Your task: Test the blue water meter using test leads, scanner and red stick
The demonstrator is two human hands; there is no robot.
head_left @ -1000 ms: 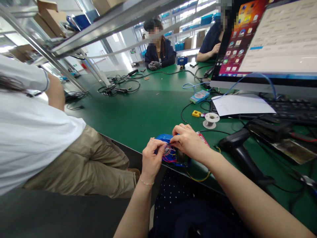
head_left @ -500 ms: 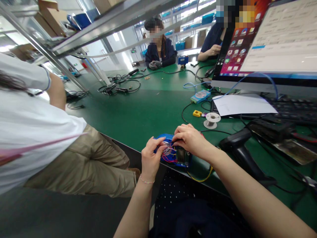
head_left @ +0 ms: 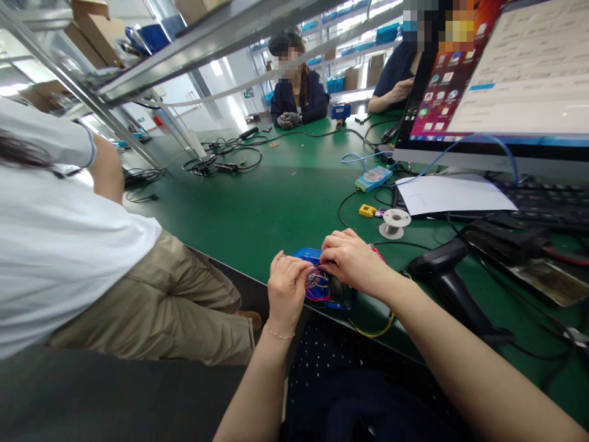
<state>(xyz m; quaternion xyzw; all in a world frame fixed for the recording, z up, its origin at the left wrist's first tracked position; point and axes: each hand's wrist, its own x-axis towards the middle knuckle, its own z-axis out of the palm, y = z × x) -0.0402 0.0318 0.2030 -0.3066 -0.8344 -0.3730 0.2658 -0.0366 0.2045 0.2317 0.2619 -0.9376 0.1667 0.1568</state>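
Head view: your left hand (head_left: 288, 288) has closed in beside your right hand (head_left: 352, 261), fingers of both now pinching the coloured wires (head_left: 315, 283) inside the blue device (head_left: 322, 288) at the worktop's (head_left: 257, 209) near edge.

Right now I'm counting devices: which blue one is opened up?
The blue device under both hands at the table's near edge shows loose wires; the blue device far across looks closed.

Glossy blue plastic casing (head_left: 307, 254) on a matt green table mat (head_left: 276, 202).
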